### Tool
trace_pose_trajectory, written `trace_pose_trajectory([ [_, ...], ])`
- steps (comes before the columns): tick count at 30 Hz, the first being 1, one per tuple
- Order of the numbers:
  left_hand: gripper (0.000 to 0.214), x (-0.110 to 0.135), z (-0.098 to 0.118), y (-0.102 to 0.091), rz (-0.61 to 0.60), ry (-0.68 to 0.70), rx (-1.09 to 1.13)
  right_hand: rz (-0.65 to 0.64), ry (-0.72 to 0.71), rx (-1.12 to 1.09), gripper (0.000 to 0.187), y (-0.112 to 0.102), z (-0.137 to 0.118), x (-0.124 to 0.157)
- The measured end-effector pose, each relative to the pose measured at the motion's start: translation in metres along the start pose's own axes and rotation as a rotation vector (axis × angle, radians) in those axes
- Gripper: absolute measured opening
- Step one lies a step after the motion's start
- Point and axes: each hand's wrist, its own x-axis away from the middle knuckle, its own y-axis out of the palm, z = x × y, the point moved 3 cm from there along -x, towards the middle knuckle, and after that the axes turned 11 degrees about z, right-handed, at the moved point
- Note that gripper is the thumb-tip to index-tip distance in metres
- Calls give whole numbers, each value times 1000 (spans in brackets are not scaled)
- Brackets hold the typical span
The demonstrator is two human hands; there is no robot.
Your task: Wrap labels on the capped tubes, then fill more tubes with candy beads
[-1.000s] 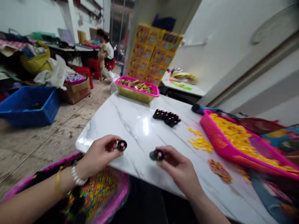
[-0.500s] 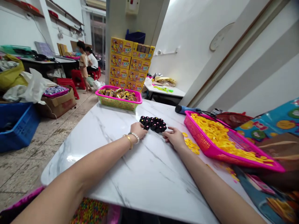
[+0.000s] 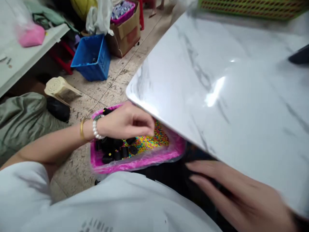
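My left hand [image 3: 127, 120], with a gold bangle and a white bead bracelet on the wrist, hangs over a pink basket [image 3: 176, 148] below the table edge. Its fingers are curled together; what they hold, if anything, is hidden. The plastic-lined basket contains small multicoloured candy beads [image 3: 154, 140] and short black cylinders [image 3: 117, 154], some with a coloured dot on the end. My right hand [image 3: 243, 196] is by the table's near edge, slightly blurred. Its thumb and fingers are apart, with nothing seen between them.
The white marbled table [image 3: 217, 64] fills the right side. At its far side stands a green basket [image 3: 253, 8], and a dark object [image 3: 300, 55] is cut off at the right. A blue crate [image 3: 93, 58], a cardboard box [image 3: 127, 33] and a cream stool [image 3: 58, 85] occupy the floor.
My view has swung down and left. My left hand has gone from the black cylinders on the tabletop to above the pink basket. My right hand has drawn back to the near edge.
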Motion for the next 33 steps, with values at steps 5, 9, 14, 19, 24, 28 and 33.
trace_pose_trajectory([
  [5, 22, 83, -60, 46, -140, 191, -473, -357, -298, 191, 21, 116, 3, -70],
  [9, 16, 93, -82, 76, -75, 179, -655, -396, -376, 426, 30, 168, 15, -116],
  [14, 11, 83, -82, 74, -1, 3, -510, -518, -431, 741, 23, 200, 21, -132],
  [19, 11, 79, -85, 63, 59, -25, -233, -559, -355, 413, 29, 162, 33, -124],
  [24, 15, 73, -87, 69, 11, 8, -414, -433, -301, 317, 42, 124, 49, -111],
  [28, 22, 52, -86, 79, 27, 79, -571, -485, -322, 405, 48, 128, 57, -109],
  [33, 19, 38, -92, 91, -99, 117, -688, -451, -265, 557, 34, 136, 63, -106],
])
